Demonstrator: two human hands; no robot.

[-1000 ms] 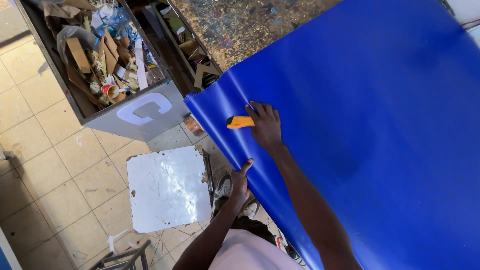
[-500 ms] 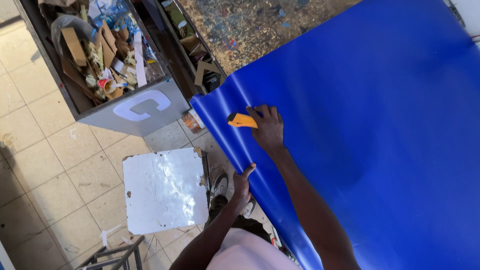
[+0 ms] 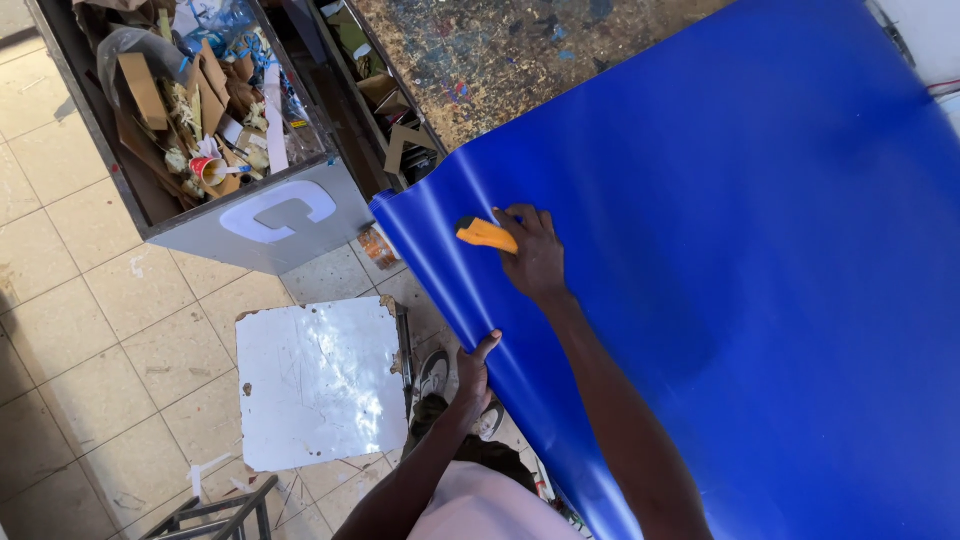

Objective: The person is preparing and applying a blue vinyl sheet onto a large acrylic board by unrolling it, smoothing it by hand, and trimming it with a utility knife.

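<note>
A large glossy blue sheet lies over a worktable and hangs past its near edge. My right hand rests on the sheet near its left corner and grips an orange utility knife, whose tip points left. My left hand holds the sheet's hanging edge from below, thumb on top of the fold. Both forearms reach up from the bottom of the view.
A paint-speckled tabletop shows beyond the sheet. A grey bin full of cardboard scraps and offcuts stands at the upper left on a tiled floor. A white square board lies on the floor, and a metal frame shows below it.
My right hand with the knife has slid slightly along the sheet's left part. The view has shifted a little. My left hand stays on the hanging edge.
</note>
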